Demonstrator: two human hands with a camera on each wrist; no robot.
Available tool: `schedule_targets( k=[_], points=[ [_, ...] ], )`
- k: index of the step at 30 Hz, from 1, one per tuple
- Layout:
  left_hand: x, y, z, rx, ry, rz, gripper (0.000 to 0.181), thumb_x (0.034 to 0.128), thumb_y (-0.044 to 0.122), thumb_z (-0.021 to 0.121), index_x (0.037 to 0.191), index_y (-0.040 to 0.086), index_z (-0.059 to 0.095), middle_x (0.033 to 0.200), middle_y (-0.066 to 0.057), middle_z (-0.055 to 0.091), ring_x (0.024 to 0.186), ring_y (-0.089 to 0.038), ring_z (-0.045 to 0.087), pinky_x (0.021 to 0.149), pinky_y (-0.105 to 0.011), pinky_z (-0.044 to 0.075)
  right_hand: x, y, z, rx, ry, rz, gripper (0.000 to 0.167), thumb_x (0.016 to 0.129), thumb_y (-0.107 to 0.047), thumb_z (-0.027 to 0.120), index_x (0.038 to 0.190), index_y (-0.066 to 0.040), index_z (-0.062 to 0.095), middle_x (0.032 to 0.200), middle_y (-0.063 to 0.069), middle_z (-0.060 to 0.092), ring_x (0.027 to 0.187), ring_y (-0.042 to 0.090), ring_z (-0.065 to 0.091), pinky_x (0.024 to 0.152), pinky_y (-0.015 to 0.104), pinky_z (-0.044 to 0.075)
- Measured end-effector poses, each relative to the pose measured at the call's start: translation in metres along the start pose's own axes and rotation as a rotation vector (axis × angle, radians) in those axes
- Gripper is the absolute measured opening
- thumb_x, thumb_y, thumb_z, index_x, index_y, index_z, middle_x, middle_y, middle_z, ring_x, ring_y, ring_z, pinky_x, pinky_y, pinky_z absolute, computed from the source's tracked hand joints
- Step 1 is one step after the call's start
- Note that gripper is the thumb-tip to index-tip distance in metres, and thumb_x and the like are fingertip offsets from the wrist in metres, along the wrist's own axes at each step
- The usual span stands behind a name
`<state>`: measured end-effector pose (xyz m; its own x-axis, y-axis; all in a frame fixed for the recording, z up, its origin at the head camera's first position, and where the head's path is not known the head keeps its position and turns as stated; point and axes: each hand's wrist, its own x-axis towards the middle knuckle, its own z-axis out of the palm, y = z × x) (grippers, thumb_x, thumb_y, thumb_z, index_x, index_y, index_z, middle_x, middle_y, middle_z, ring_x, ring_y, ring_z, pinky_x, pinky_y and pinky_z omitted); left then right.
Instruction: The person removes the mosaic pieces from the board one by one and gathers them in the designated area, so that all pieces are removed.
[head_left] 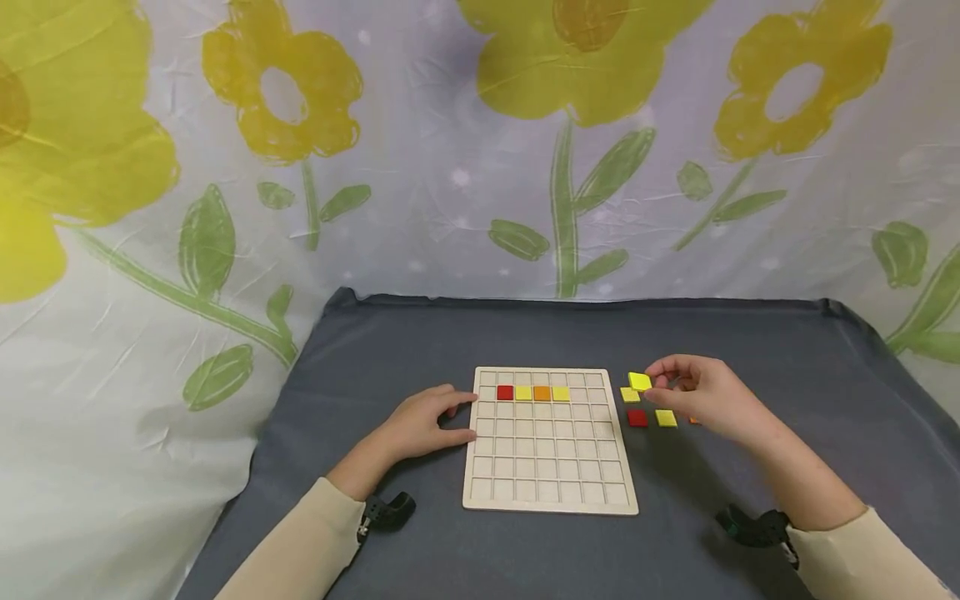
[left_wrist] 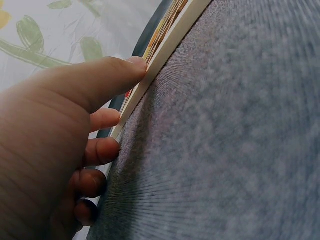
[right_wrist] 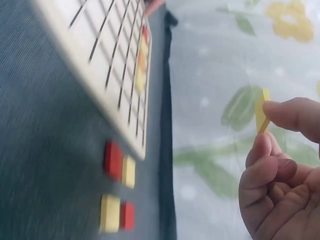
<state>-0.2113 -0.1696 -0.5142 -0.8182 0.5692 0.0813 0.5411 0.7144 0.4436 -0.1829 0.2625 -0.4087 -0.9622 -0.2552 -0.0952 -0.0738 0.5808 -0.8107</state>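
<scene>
Yellow tile [head_left: 640,382] pinched in right hand [head_left: 703,396]: best held level, lightly. Left hand [head_left: 422,426], spread wide, touches grid board [head_left: 548,470] at left edge; steady gently.

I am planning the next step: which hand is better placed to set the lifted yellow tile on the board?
Probably the right hand: it pinches the yellow tile near the board, while the left hand touches the board's left edge, holding no tile.

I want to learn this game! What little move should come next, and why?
Probably carry the raised yellow tile to the board: the right hand pinches it, the left hand touches the board's edge, and many squares are bare.
</scene>
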Motion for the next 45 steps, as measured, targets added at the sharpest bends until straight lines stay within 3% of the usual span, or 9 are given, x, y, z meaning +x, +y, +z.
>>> schedule_targets(
  k=[12,21,26,34,45],
  points=[
    [-0.002,-0.002,0.002,-0.015,-0.003,-0.013,0.061,0.0919,0.053,0.074,0.141,0.018,0.064,0.086,0.007,0.046,0.068,-0.009,0.037,0.063,-0.029,0.033,-0.023,0.044,-0.037,-0.105,0.057,0.087,0.047,0.097,-0.031,0.075,0.127,0.001,0.061,0.105,0.013,0.061,0.085,0.027,0.062,0.071,0.036,0.055],
    [0.001,-0.004,0.003,-0.02,0.014,0.011,0.06,0.092,0.053,0.074,0.14,0.018,0.064,0.086,0.007,0.046,0.069,-0.009,0.038,0.064,-0.029,0.034,-0.03,0.085,-0.054,-0.168,0.045,0.12,0.05,0.098,-0.033,0.072,0.128,0.006,0.058,0.104,0.013,0.06,0.072,0.021,0.056,0.061,0.033,0.049],
    [-0.003,-0.007,0.004,-0.009,0.018,-0.009,0.06,0.0918,0.052,0.074,0.14,0.019,0.065,0.086,0.008,0.046,0.069,-0.009,0.038,0.064,-0.029,0.034,-0.025,0.103,-0.059,-0.224,0.015,0.121,0.045,0.098,-0.031,0.072,0.125,0.004,0.061,0.1,0.009,0.06,0.066,0.02,0.051,0.056,0.033,0.045],
    [-0.006,-0.004,0.002,-0.019,0.011,-0.018,0.06,0.0917,0.053,0.074,0.141,0.019,0.064,0.086,0.008,0.047,0.069,-0.009,0.038,0.063,-0.03,0.034,-0.016,0.124,-0.065,-0.296,-0.07,0.127,0.034,0.096,-0.022,0.073,0.116,0.005,0.066,0.098,0.005,0.064,0.084,0.019,0.055,0.069,0.032,0.046],
    [0.001,-0.002,0.003,-0.011,0.01,0.007,0.06,0.0916,0.053,0.075,0.14,0.018,0.065,0.086,0.008,0.047,0.068,-0.008,0.038,0.063,-0.029,0.034,-0.017,0.131,-0.064,-0.284,-0.045,0.124,0.033,0.095,-0.019,0.075,0.114,0.006,0.065,0.093,0.005,0.06,0.079,0.018,0.051,0.065,0.03,0.044]
  ],
)
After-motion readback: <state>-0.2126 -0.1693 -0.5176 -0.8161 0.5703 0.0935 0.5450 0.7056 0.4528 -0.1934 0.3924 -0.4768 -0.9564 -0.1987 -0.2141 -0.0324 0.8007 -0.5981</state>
